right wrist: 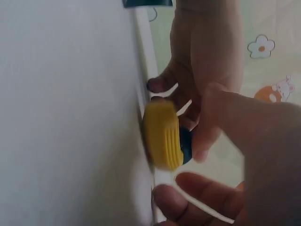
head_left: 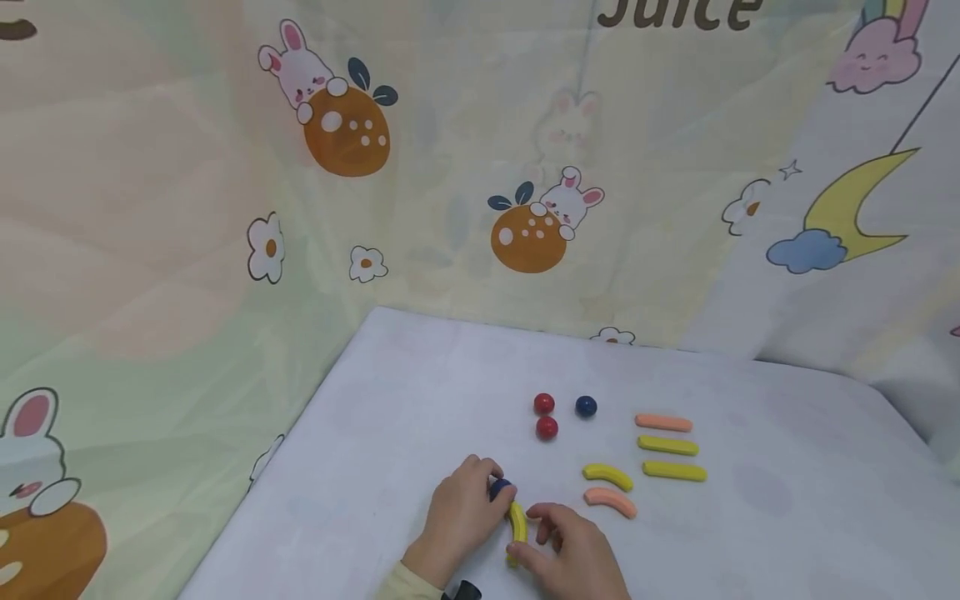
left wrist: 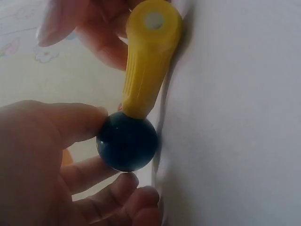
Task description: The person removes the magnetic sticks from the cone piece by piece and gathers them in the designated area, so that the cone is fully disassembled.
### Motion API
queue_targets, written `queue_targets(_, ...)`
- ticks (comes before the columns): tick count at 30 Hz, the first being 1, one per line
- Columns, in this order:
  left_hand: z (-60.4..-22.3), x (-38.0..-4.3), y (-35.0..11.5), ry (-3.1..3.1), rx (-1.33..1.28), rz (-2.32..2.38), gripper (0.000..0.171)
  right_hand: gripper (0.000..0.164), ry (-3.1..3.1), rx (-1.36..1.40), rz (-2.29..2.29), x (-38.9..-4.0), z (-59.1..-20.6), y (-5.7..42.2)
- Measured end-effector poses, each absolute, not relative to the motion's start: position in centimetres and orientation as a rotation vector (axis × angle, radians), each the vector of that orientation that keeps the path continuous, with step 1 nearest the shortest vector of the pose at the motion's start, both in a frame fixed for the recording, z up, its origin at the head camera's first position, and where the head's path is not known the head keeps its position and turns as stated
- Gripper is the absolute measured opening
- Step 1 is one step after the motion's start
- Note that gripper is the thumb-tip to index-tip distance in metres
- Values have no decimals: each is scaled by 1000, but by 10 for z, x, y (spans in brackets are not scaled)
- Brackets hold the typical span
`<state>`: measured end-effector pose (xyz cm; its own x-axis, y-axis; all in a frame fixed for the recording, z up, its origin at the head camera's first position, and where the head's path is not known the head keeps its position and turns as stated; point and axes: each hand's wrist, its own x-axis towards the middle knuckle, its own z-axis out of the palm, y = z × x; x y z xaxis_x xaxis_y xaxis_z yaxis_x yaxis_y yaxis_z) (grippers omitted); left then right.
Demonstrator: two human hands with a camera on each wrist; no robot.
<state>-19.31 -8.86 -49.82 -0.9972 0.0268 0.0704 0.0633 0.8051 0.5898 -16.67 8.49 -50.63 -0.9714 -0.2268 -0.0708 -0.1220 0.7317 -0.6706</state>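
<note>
My left hand pinches a dark blue ball between thumb and fingers, just above the white table. A curved yellow toy stick meets the ball at one end. Its other end, with a pale round dot, faces the left wrist camera. My right hand is beside the stick, thumb by its near end and fingers spread apart from it. In the right wrist view the yellow stick hides most of the ball, and the right fingers stand away from it.
Beyond the hands lie two red balls and another blue ball. To the right are a curved yellow stick, a curved orange stick, a straight orange stick and two straight yellow sticks. A printed cloth hangs behind the table.
</note>
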Motion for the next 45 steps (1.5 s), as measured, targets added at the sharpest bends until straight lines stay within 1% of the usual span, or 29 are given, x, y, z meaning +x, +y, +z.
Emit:
queue_targets(2, -500, -193, -88, -2929, -61, -897, 23, 56, 2830, -267, -980, -165, -506, 82)
queue_targets(3, -500, -193, -88, -2922, -56, -878, 22, 56, 2855, -256, -942, -164, -506, 80)
queue_targets(5, -501, -193, -88, -2907, -49, -852, 21, 52, 2905, -225, -876, -163, -506, 78)
queue_targets(8, -501, -193, -89, -2907, -61, -861, 20, 40, 2970, -159, -824, -165, -506, 78)
queue_targets(11, -500, -193, -91, -2932, -156, -951, 21, 32, 3028, -92, -785, -168, -506, 82)
queue_targets(16, -498, -194, -95, -2959, -342, -1113, 31, 28, 3089, 14, -721, -173, -507, 89)
queue_targets(19, -497, -194, -97, -2959, -386, -1118, 31, 26, 3091, 51, -719, -176, -506, 91)
queue_targets(23, -497, -194, -100, -2958, -361, -1101, 31, 23, 3061, 111, -736, -179, -504, 97)
queue_targets(27, -498, -195, -100, -2977, -301, -1081, 30, 22, 2992, 175, -773, -182, -500, 113)
queue_targets(37, -500, -194, -96, -2959, -265, -1091, 29, 22, 2794, 133, -731, -185, -489, 167)
queue_targets(45, -500, -194, -96, -2967, -253, -1097, 30, 24, 2815, 77, -738, -187, -490, 183)
